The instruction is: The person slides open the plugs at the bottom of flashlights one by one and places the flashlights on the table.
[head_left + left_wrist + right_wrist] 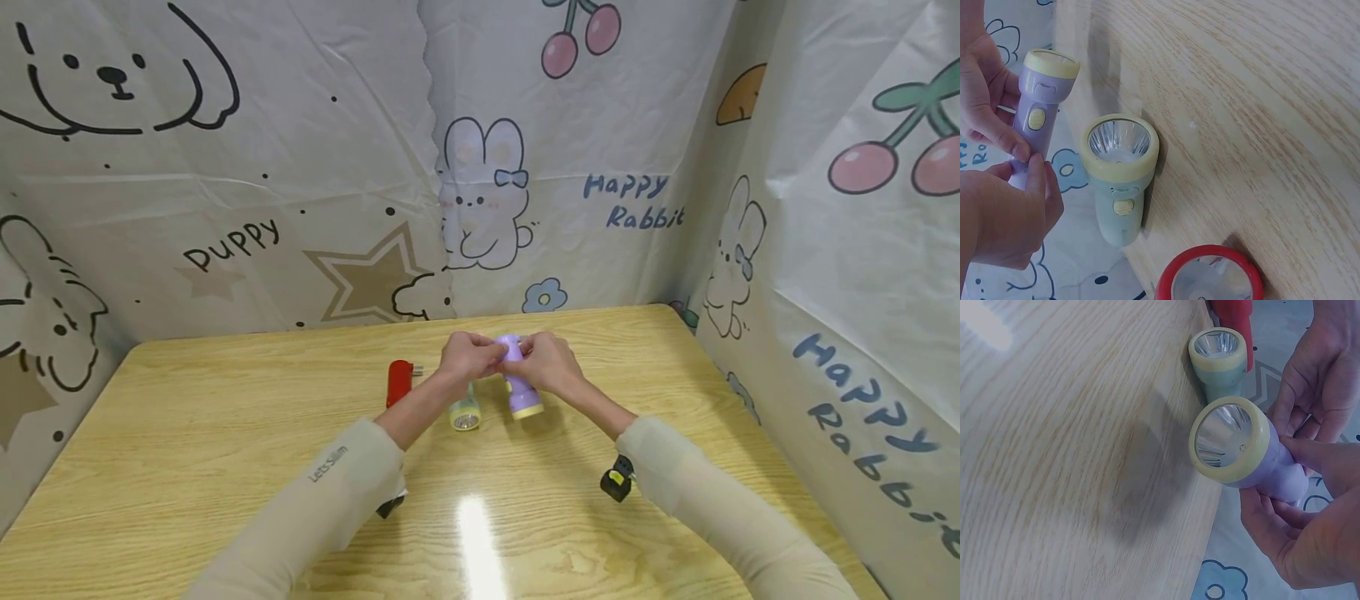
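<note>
Both hands hold a purple flashlight (pixel 522 393) with a cream rim, its lens end facing back toward the person. My left hand (pixel 467 357) pinches the narrow tail part between thumb and fingers. The right hand (pixel 551 363) grips the body from the other side, its thumb below the cream switch (pixel 1037 119) in the left wrist view. Both thumbs come close together on the barrel. In the right wrist view the reflector (pixel 1225 436) shows behind its clear lens, and a shadow falls on the table beside it.
A pale green flashlight (pixel 1119 215) with a cream rim is on the table, left of the purple one. Further left is a red flashlight (pixel 399 382) with metal prongs at its far end. The wooden table (pixel 247 433) meets a printed cloth backdrop (pixel 360 167) behind.
</note>
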`<action>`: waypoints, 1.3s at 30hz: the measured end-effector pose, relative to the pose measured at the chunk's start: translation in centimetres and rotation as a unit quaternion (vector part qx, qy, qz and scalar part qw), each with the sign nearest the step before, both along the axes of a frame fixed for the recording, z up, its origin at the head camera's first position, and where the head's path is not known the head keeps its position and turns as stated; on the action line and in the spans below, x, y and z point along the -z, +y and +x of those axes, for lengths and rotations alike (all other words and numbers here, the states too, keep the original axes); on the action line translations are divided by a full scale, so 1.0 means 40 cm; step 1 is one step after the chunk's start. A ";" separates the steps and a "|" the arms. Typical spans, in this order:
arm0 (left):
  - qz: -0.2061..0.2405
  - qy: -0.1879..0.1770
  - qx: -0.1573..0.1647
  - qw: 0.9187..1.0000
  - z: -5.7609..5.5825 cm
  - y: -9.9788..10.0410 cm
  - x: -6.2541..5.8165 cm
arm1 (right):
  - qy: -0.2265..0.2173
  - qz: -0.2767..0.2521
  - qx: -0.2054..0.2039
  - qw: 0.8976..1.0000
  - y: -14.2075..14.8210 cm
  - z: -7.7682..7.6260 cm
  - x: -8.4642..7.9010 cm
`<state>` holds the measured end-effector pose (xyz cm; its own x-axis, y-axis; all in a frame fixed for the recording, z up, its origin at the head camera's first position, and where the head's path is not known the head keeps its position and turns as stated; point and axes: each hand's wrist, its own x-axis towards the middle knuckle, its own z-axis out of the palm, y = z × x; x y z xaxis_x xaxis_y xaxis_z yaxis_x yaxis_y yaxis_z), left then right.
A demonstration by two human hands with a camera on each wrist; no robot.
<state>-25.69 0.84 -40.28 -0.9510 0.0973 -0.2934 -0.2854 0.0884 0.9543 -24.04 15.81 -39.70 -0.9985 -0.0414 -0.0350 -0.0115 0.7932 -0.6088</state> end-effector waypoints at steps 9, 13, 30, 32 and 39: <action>-0.003 0.005 -0.007 1.000 -0.004 0.009 0.003 | -0.007 0.000 -0.001 1.000 0.003 -0.005 0.003; -0.002 0.009 -0.007 1.000 -0.003 0.012 0.005 | -0.012 -0.004 0.003 1.000 0.006 -0.007 0.006; -0.028 0.026 -0.009 0.999 -0.004 0.016 0.018 | -0.018 -0.009 0.000 1.000 0.008 -0.014 0.023; -0.033 0.026 -0.008 0.999 -0.005 0.016 0.021 | -0.021 -0.010 0.002 1.000 0.007 -0.014 0.024; -0.043 0.026 -0.006 0.999 -0.009 0.018 0.030 | -0.027 -0.007 0.005 1.000 0.007 -0.019 0.032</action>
